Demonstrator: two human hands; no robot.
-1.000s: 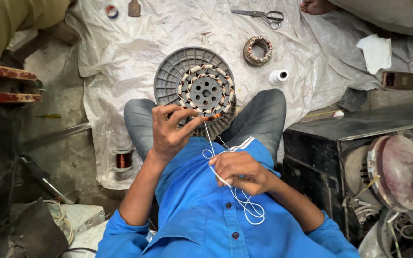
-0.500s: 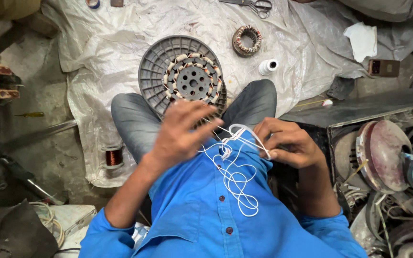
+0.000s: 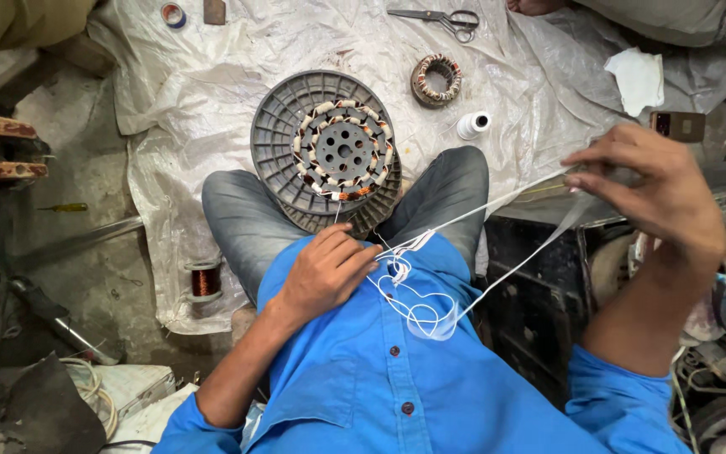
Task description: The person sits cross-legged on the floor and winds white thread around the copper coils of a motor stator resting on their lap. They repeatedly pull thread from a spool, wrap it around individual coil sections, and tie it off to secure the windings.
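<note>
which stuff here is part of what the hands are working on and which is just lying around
In use: white string, pulled by right hand, pinched by left hand; round wound stator on grey ribbed plastic reel.

Lying about: steel scissors, small copper-wound ring, copper wire spool, white thread spool.

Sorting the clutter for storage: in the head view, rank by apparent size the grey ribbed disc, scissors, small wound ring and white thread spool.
1. grey ribbed disc
2. scissors
3. small wound ring
4. white thread spool

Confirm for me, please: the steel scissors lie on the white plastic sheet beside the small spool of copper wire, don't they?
Not quite. In the head view the steel scissors do lie on the white plastic sheet, but far from the small spool of copper wire, which sits at its near-left edge.
</note>
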